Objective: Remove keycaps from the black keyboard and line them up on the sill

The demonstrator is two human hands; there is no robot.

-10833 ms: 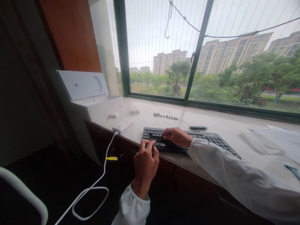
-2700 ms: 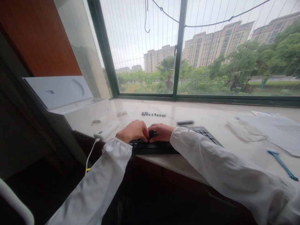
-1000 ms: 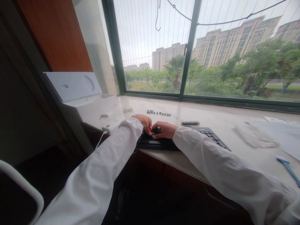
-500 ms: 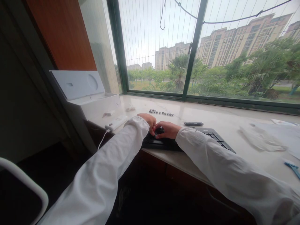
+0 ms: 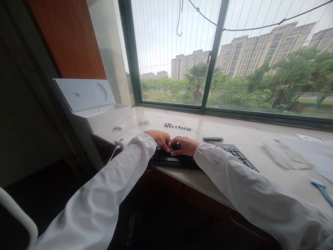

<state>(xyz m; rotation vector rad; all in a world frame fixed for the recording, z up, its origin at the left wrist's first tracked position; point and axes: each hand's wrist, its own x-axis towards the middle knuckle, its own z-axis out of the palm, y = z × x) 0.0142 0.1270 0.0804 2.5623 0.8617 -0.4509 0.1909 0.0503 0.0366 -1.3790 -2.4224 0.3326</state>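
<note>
A black keyboard [image 5: 238, 154] lies along the front edge of the pale tabletop, its middle covered by my hands and right sleeve. My left hand [image 5: 160, 138] is over the keyboard's left part, thumb and fingers pinched and pointing down at the keys. Close against it, my right hand [image 5: 185, 146] curls over the same spot, thumb and fingertips closed together. Whatever sits between the fingertips is too small to make out. Beyond the hands, a row of several small dark keycaps [image 5: 179, 127] is laid out on the tabletop.
A dark pen-like object [image 5: 213, 139] lies behind the keyboard. To the left are an opened white box [image 5: 104, 116] and a white device [image 5: 127, 138] with a cable. On the right are crumpled plastic [image 5: 287, 156], papers [image 5: 316, 151] and a blue tool [image 5: 322, 189].
My left hand and forearm have shifted a little left, uncovering more of the keyboard's left end. My right hand stays at nearly the same keys. The view has tilted slightly.
</note>
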